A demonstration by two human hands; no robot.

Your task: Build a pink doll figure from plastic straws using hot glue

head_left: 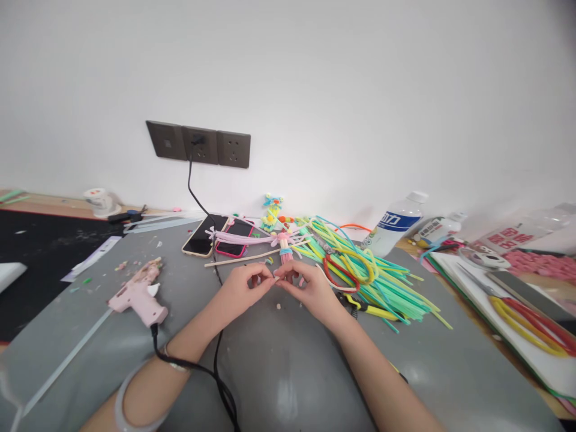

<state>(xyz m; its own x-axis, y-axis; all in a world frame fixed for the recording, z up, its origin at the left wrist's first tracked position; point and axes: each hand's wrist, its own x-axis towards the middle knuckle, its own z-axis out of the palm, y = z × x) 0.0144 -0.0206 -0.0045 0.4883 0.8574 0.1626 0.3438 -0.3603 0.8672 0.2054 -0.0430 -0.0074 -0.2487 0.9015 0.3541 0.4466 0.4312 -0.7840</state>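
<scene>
My left hand (245, 289) and my right hand (310, 290) meet over the grey mat (288, 360), fingertips pinched together on a tiny pale piece (275, 278) that is too small to name. Just beyond them lies a pink straw figure (283, 245) with pale pink arms spread sideways. A pile of green, yellow and blue straws (382, 279) lies to the right of my right hand, with a red and yellow loop (348, 267) on top. A pink glue gun (138, 294) rests left of my left hand, its black cord (216, 384) crossing under my left forearm.
Two phones (218, 237) lie near the wall under a dark socket strip (198, 144). Water bottles (396, 225) lie at the back right. A white tray (517, 324) at right holds scissors with red and yellow handles. Yellow-handled pliers (369, 307) sit by my right wrist.
</scene>
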